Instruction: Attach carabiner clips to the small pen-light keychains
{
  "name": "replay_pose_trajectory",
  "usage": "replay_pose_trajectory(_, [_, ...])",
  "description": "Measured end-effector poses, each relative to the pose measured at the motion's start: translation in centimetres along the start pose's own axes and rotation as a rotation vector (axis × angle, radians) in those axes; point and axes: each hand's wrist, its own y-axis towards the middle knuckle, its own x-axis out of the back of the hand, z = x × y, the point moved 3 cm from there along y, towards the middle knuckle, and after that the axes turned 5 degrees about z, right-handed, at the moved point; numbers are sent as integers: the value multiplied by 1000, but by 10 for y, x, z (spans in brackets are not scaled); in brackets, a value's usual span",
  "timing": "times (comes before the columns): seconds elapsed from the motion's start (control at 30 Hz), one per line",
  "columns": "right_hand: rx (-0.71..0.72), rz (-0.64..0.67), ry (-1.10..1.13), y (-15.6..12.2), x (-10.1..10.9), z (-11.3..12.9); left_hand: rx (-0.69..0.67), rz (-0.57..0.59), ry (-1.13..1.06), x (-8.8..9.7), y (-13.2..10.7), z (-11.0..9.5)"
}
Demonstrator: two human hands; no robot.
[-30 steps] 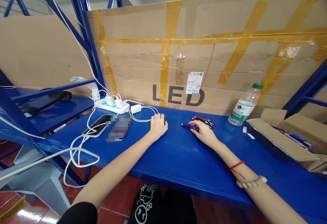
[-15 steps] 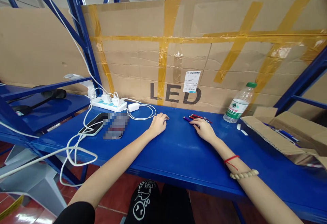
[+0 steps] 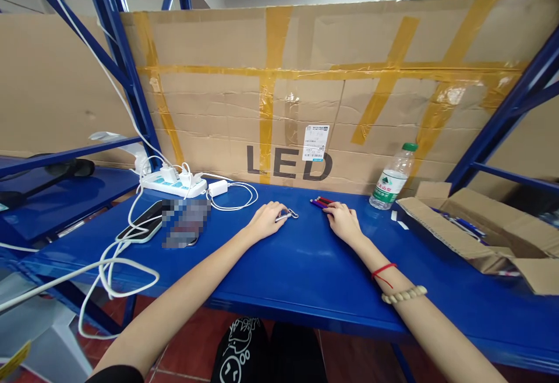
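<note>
My left hand (image 3: 265,221) rests on the blue tabletop (image 3: 297,272), its fingers closed on a slim silver metal piece with a looped end (image 3: 292,214). What kind of object this is, I cannot make out. To the right, my right hand (image 3: 343,221) has its fingers curled over the ends of a few red and blue pens (image 3: 321,202). The pens lie together on the table, partly hidden under that hand. A red string and a beaded bracelet circle the right wrist.
An open cardboard box (image 3: 463,237) with several pens stands at right, beside a green-capped water bottle (image 3: 390,179) and small white scraps (image 3: 398,220). At left are a power strip (image 3: 174,184), white cables and phones (image 3: 142,223). A large cardboard sheet (image 3: 209,115) stands behind.
The silver piece now shows in my left hand, where it was not visible before. My right hand covers more of the pens. The view has shifted slightly to the right.
</note>
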Motion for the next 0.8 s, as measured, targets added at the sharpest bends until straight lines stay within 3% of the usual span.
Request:
replay_pose_trajectory(0.13, [-45,-29,-5,-1,2,-1,100,-12,76,1,0,5])
replay_pose_trajectory(0.23, [10,-61,85,-2,5,4,97,-16,91,1,-1,6])
replay_pose_trajectory(0.37, [257,-115,311,-6,11,28,-49,-35,62,1,-1,-2])
replay_pose_trajectory(0.5, [468,-37,410,-15,14,56,-201,-57,59,3,-2,-13])
replay_pose_trajectory(0.63, [533,33,438,-20,16,67,-282,-101,84,6,-3,-19])
replay_pose_trajectory(0.8, [531,60,410,-18,15,63,-311,-167,125,10,-3,-23])
